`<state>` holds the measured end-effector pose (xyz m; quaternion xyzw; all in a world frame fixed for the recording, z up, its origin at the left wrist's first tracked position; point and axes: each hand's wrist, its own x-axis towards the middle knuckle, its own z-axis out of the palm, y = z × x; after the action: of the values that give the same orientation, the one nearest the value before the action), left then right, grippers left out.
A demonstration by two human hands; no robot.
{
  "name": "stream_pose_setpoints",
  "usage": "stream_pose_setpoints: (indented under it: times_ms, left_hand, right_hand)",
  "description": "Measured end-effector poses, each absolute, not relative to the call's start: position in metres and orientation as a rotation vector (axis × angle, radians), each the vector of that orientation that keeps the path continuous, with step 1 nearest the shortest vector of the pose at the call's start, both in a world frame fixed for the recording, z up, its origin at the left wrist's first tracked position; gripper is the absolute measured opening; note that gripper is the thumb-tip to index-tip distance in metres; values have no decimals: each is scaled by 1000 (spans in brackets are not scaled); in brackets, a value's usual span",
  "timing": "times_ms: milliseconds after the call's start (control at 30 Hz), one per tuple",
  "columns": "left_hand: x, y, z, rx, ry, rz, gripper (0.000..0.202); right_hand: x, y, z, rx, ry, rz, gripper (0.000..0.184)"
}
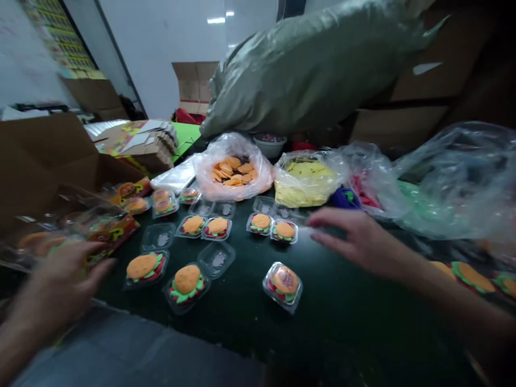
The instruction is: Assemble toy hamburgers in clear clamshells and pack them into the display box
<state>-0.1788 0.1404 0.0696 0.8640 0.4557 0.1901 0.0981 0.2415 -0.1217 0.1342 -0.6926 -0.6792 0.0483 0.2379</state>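
Several small clear plastic packs with toy burgers lie on a dark table (pixel 346 317). One shut pack (pixel 283 285) sits alone in front, and an open pack with a burger (pixel 186 284) lies to its left. My right hand (pixel 355 239) reaches leftward, fingers stretched flat and holding nothing, its tips close to a burger pack (pixel 284 231). My left hand (pixel 64 279) is blurred at the lower left, fingers spread, near a stack of printed packs (pixel 108 231).
Clear bags at the back hold orange discs (pixel 234 169), yellow pieces (pixel 306 183) and green pieces (pixel 419 209). A big grey sack (pixel 314 64) rests behind them. Cardboard boxes (pixel 44 156) stand at the left. More burgers (pixel 471 277) lie at the far right.
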Motion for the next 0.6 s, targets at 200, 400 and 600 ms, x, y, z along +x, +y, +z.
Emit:
stream_pose_setpoints:
  times_ms: [200,400,600]
  left_hand:
    - [17,-11,32,2368,875,37,49]
    - [42,-28,10,1926,733,206,35]
    - [8,-33,7,1171,698,317,50]
  right_hand:
    - [191,-169,-18,-2121,-1571,293,83]
    - [154,-147,-62,-1889,-1442,-269,72]
    - [138,-134,-56,-1770,-1560,-445,67]
